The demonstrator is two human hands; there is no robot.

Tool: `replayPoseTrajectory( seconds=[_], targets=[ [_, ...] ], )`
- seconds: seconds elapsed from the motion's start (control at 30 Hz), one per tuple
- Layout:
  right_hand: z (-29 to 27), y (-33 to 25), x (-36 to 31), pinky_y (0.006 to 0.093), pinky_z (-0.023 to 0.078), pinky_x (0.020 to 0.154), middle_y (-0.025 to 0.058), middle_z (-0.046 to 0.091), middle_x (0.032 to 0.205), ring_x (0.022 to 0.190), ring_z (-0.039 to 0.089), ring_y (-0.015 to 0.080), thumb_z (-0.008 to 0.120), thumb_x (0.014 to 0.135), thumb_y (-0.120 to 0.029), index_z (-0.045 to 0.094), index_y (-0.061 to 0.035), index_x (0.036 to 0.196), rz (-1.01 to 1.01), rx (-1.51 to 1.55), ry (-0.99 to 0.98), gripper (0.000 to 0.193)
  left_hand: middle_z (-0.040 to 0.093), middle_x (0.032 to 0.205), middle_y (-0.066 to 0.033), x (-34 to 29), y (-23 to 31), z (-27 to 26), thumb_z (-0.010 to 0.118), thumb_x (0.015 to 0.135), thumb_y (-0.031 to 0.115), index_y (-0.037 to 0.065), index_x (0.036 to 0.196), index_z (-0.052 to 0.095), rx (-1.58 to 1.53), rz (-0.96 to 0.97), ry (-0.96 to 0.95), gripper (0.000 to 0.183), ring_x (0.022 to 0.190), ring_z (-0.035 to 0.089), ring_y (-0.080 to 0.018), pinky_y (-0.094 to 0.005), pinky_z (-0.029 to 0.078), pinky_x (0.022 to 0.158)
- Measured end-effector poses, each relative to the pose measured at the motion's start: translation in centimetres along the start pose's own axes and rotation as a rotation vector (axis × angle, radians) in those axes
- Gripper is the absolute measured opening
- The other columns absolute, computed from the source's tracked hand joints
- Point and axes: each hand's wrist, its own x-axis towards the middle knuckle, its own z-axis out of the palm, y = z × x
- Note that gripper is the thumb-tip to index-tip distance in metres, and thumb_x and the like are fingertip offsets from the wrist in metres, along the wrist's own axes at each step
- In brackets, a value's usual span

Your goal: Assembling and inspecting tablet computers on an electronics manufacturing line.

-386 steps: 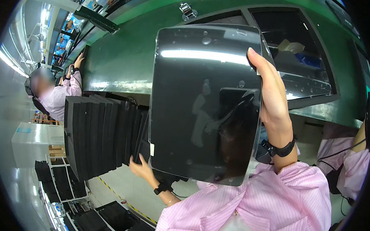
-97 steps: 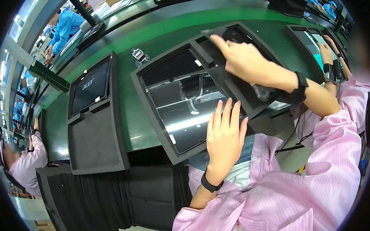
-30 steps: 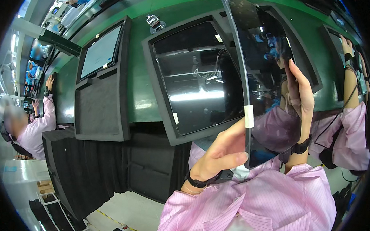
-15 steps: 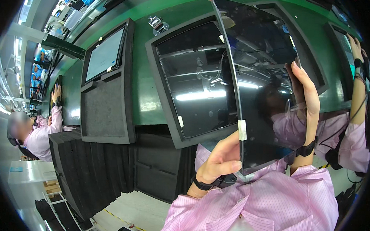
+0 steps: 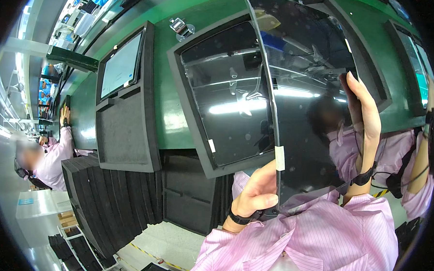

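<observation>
I hold up a large glossy black screen panel (image 5: 302,134) with both hands, tilted, its surface reflecting ceiling lights. My left hand (image 5: 258,191) grips its lower left edge near a pale tape tab (image 5: 279,158), thumb on the near side. At the right edge my right hand (image 5: 366,110) is closed on the panel; some of its fingers are hidden behind it. Beneath, a similar dark panel (image 5: 223,99) with tape tabs and clear film lies in a black foam tray (image 5: 192,117), partly covered by the raised panel.
Left of it, another foam tray (image 5: 127,134) holds a pale-faced panel (image 5: 122,66). A shiny metal fixture (image 5: 182,29) stands on the green table (image 5: 171,119). Stacked foam trays (image 5: 112,203) sit below the table edge. Other people in pink sleeves (image 5: 61,148) work at both sides.
The raised panel has tilted slightly, and its reflections have shifted. Both my hands keep their hold. The neighbour's hand at the far right has moved down along a panel there.
</observation>
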Motion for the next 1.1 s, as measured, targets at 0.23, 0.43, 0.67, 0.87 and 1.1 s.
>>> replayPoseTrajectory(
  seconds=[0.23,0.43,0.67,0.87,1.1],
  targets=[
    [-1.2,1.1,0.3,0.0214,0.034,0.091,0.0058,0.055,0.110,0.102,0.051,0.0103,0.056,0.085,-0.020,0.050,0.0029,0.114,0.020,0.116,0.048,0.037,0.009,0.145,-0.0146,0.9,1.2,1.6,0.060,0.072,0.021,-0.005,0.137,0.000,0.166,-0.159,0.275,0.092,0.134,0.007,-0.0232,-0.0342,0.007,0.106],
    [-0.5,0.2,0.5,0.0216,0.033,0.095,0.0066,0.055,0.114,0.106,0.050,0.0102,0.056,0.084,-0.016,0.052,0.0032,0.113,-0.018,0.014,0.110,0.035,0.011,0.143,-0.0209,2.7,1.2,1.0,0.065,0.068,0.002,-0.006,0.136,0.000,0.522,0.214,0.020,0.095,0.132,0.020,-0.0277,-0.0340,0.019,0.104],
    [-0.2,0.6,0.7,0.0222,0.033,0.096,0.0085,0.055,0.114,0.107,0.051,0.0117,0.057,0.084,-0.016,0.053,0.0040,0.111,-0.008,0.063,0.118,0.035,0.016,0.139,-0.0291,2.3,2.3,1.3,0.061,0.069,-0.006,-0.014,0.132,0.016,1.071,0.263,0.029,0.078,0.128,0.026,-0.0343,-0.0340,0.027,0.100],
    [-0.3,0.5,0.7,0.0221,0.033,0.096,0.0087,0.055,0.114,0.106,0.051,0.0121,0.058,0.083,-0.016,0.054,0.0033,0.111,-0.021,0.054,0.119,0.034,0.018,0.138,-0.0301,2.4,2.3,1.3,0.061,0.070,-0.006,-0.014,0.131,0.017,1.133,0.293,0.021,0.076,0.129,0.024,-0.0355,-0.0344,0.027,0.100],
    [0.7,0.2,0.5,0.0216,0.034,0.094,0.0075,0.057,0.110,0.104,0.052,0.0112,0.060,0.082,-0.017,0.054,0.0021,0.110,-0.008,0.043,0.155,0.034,0.022,0.137,-0.0295,2.5,2.3,1.5,0.062,0.071,-0.006,-0.014,0.131,0.019,1.232,0.322,0.044,0.075,0.125,0.033,-0.0334,-0.0322,0.032,0.097]
  ],
)
